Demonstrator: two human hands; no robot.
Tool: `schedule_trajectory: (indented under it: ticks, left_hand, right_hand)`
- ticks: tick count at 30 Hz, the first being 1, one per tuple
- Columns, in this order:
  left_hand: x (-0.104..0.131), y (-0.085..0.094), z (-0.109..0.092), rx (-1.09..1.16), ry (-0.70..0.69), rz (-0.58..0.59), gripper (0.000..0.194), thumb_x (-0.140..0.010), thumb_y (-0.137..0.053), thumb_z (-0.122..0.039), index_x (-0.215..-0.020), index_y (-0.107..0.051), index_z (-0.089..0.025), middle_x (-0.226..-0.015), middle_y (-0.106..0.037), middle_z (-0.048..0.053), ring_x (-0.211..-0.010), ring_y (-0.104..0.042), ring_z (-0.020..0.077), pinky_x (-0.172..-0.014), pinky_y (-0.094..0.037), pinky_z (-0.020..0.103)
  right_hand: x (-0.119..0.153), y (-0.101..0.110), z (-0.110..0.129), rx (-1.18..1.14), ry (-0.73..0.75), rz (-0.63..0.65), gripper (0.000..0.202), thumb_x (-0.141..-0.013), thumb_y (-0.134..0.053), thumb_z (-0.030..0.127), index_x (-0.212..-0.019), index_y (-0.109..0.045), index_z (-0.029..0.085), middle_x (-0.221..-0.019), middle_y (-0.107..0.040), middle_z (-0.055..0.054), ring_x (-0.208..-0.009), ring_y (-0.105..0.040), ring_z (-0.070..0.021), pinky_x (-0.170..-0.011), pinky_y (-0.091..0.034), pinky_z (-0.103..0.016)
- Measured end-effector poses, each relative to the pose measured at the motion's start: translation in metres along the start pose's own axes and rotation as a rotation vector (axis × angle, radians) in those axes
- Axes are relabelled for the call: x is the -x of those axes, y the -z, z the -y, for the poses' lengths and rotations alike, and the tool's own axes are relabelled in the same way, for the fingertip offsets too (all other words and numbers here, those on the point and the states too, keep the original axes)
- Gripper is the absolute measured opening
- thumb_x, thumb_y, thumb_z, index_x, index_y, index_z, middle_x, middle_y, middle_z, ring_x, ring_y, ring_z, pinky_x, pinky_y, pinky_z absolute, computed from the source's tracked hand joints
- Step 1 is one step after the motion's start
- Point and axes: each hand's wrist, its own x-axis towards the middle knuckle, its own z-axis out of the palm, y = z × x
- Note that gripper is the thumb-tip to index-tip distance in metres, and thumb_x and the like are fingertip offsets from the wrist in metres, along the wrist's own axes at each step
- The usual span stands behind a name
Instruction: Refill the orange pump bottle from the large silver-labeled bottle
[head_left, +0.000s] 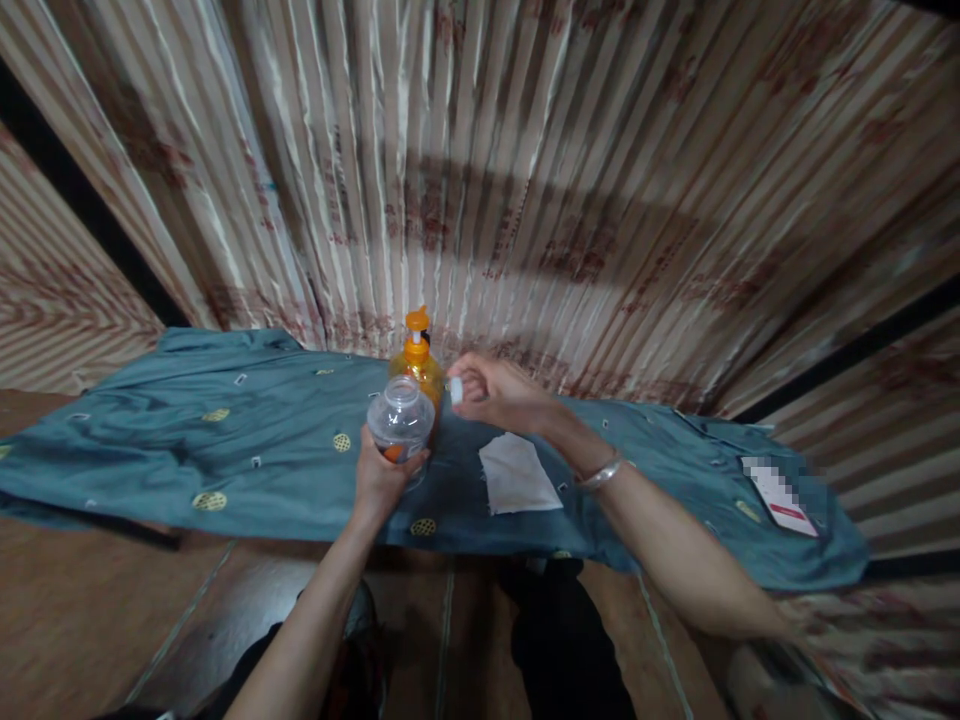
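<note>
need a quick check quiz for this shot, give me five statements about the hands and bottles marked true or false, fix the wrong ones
1. The left hand holds a clear bottle. True.
2. The clear bottle has a cap on. False: its mouth is open.
3. An orange-topped pump bottle stands beyond it. True.
4. The right hand grips the pump. False: its fingers hold what looks like a white cap.
5. A white cloth lies right of the clear bottle. True.
</note>
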Motion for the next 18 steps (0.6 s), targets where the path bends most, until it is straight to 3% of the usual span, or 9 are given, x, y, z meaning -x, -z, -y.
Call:
schedule_trajectory:
  ticks: [3,6,13,18]
  left_hand:
    - [0.001,0.001,0.000,-0.002,-0.006,-0.008,0.077,-0.047,-0.093,-0.041,-0.114,-0.059,-0.024,-0.108,-0.079,0.009,-0.100,-0.077,0.0336,-0.094,-0.062,0.051]
    - [0.001,0.001,0.000,-0.002,-0.014,-0.012,0.074,-0.049,-0.093,-0.040,-0.113,-0.059,-0.026,-0.108,-0.078,0.009,-0.101,-0.077,0.0347,-0.096,-0.061,0.055]
    - [0.001,0.000,0.001,-0.001,-0.007,-0.019,0.077,-0.047,-0.095,-0.037,-0.113,-0.058,-0.025,-0.108,-0.079,0.009,-0.101,-0.078,0.0346,-0.096,-0.062,0.055]
    - [0.001,-0.001,0.002,-0.008,0.000,0.000,0.079,-0.046,-0.096,-0.038,-0.113,-0.058,-0.025,-0.110,-0.079,0.010,-0.104,-0.078,0.0349,-0.099,-0.062,0.053]
  right_hand:
    - [0.031,-0.024,-0.046,-0.420,-0.136,-0.081,0.039,-0.069,-0.088,0.033,-0.097,-0.062,0.024,-0.084,-0.076,0.004,-0.079,-0.074,-0.0179,-0.080,-0.061,-0.035]
    - [0.051,-0.046,-0.069,-0.580,-0.191,-0.148,0.044,-0.066,-0.094,0.041,-0.096,-0.066,0.024,-0.086,-0.078,0.003,-0.080,-0.076,-0.0178,-0.084,-0.062,-0.037]
    - [0.056,-0.079,-0.074,-0.748,-0.301,-0.218,0.050,-0.057,-0.100,0.045,-0.095,-0.075,0.024,-0.087,-0.082,0.003,-0.084,-0.077,-0.0182,-0.091,-0.062,-0.038]
    - [0.062,-0.111,-0.085,-0.901,-0.388,-0.359,0.054,-0.047,-0.103,0.043,-0.089,-0.074,0.024,-0.085,-0.082,0.002,-0.084,-0.079,-0.0210,-0.087,-0.065,-0.038]
